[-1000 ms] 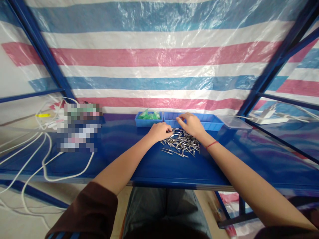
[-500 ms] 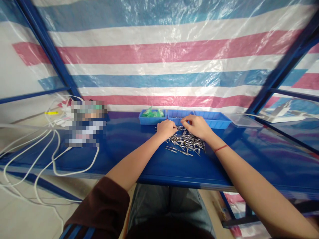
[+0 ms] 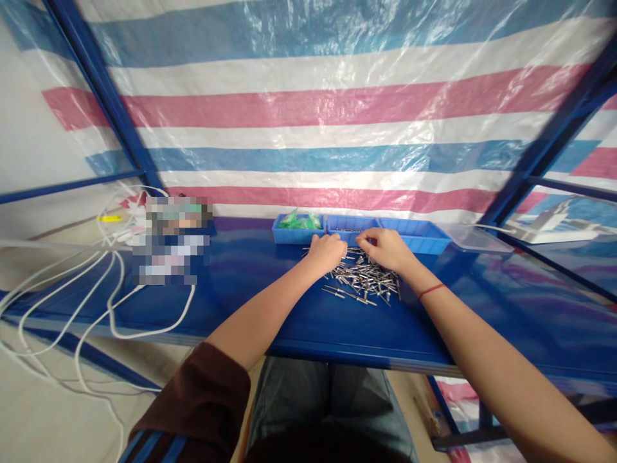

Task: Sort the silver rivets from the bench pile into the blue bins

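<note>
A loose pile of silver blind rivets [image 3: 369, 278] lies on the blue tabletop between my forearms. My left hand [image 3: 328, 253] rests at the pile's left rear side, its fingers closed at the end of a rivet that pokes out to the right. Over the pile's rear right part, my right hand [image 3: 387, 248] has thumb and fingertips pinched together; whatever is between them is too small to make out. Just behind that hand stands the middle blue bin [image 3: 331, 239], with some rivets inside, partly covered by my fingers.
Green plastic packets [image 3: 301, 221] fill the left blue bin [image 3: 296, 238]. A longer blue bin [image 3: 424, 243] and a clear plastic lid [image 3: 477, 239] stand to the right. White cables [image 3: 113, 308] loop over the table's left side. A power strip [image 3: 559, 226] sits far right.
The whole view has shifted slightly to the right. My right hand has dropped a little from the middle bin's edge toward the rivets. My left hand keeps nearly the same place beside the pile.
</note>
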Tool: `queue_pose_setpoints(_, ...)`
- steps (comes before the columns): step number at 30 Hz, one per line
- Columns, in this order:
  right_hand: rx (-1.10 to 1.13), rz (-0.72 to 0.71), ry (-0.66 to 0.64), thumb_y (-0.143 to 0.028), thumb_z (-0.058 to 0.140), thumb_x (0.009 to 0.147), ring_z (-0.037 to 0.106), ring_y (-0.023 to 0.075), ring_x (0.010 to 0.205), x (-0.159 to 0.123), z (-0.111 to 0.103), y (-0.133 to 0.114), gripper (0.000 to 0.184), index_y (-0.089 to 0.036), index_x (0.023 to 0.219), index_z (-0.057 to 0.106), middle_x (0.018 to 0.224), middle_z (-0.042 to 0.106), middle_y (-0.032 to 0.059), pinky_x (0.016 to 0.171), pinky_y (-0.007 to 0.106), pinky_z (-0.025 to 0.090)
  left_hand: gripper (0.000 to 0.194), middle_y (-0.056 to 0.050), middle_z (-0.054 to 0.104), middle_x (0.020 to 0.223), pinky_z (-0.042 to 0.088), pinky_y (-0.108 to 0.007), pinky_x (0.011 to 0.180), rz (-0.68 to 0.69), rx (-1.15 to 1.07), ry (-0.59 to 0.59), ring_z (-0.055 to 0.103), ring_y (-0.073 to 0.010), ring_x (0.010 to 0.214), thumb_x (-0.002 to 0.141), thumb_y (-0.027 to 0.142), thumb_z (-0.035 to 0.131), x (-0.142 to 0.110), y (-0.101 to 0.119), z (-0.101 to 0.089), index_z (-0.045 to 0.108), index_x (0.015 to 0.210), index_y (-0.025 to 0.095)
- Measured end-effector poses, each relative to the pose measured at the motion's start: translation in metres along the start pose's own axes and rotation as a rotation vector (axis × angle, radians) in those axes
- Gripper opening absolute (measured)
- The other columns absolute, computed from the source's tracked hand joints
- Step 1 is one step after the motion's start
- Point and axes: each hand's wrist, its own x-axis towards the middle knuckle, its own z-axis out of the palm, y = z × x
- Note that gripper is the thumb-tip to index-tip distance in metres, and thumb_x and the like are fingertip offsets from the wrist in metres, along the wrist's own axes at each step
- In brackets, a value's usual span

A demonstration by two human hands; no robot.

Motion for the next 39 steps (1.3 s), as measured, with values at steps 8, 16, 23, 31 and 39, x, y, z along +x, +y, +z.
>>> queue_pose_setpoints(8,0.107,0.096,0.053,-0.032,0.054,0.082,0.062,0.0195,0.067,-0.001,0.004,0.005,0.023,-0.017,0.077,0.070,0.078,0.071,0.0069,0.066,0.032,0.043,0.026,-0.012,0.058,0.113,0.044,-0.041,0.086,-0.024,-0.122,0.114,0.054,-0.0256,0.107,0.095,0.022,0.033,0.002,-0.003,0.011,0.057,0.102,0.017)
queue_pose_setpoints(16,0.634,0.170,0.185,-0.058,0.064,0.071,0.059,0.0166,0.065,0.001,0.009,-0.006,0.042,-0.016,0.075,0.066,0.072,0.068,0.0058,0.062,0.030,0.046,0.017,-0.003,0.068,0.094,0.048,-0.027,0.082,-0.083,-0.748,0.276,0.063,-0.0142,0.087,0.094,0.023,0.040,0.013,-0.002,0.020,0.056,0.093,0.018)
queue_pose_setpoints(23,0.757,0.149,0.158,-0.055,0.069,0.068,0.063,0.0201,0.076,0.000,0.010,-0.011,0.040,-0.017,0.078,0.068,0.079,0.070,0.0076,0.074,0.036,0.050,0.020,-0.006,0.068,0.095,0.048,-0.029,0.088,-0.017,-0.930,0.383,0.062,-0.0137,0.090,0.093,0.025,0.043,0.016,-0.003,0.024,0.059,0.094,0.014)
queue_pose_setpoints(31,0.713,0.167,0.204,-0.051,0.069,0.070,0.062,0.0201,0.078,0.001,0.010,-0.006,0.036,-0.017,0.081,0.070,0.085,0.070,0.0081,0.079,0.038,0.048,0.021,-0.007,0.069,0.104,0.046,-0.032,0.092,-0.007,-0.887,0.335,0.063,-0.0163,0.095,0.090,0.024,0.050,0.013,-0.002,0.021,0.063,0.102,0.014)
queue_pose_setpoints(39,0.622,0.120,0.251,-0.044,0.066,0.073,0.060,0.0181,0.073,0.001,0.011,-0.005,0.029,-0.016,0.078,0.068,0.079,0.067,0.0061,0.071,0.035,0.047,0.017,-0.005,0.070,0.095,0.047,-0.031,0.087,-0.002,-0.897,0.317,0.063,-0.0159,0.089,0.088,0.026,0.054,0.010,0.000,0.018,0.064,0.093,0.015)
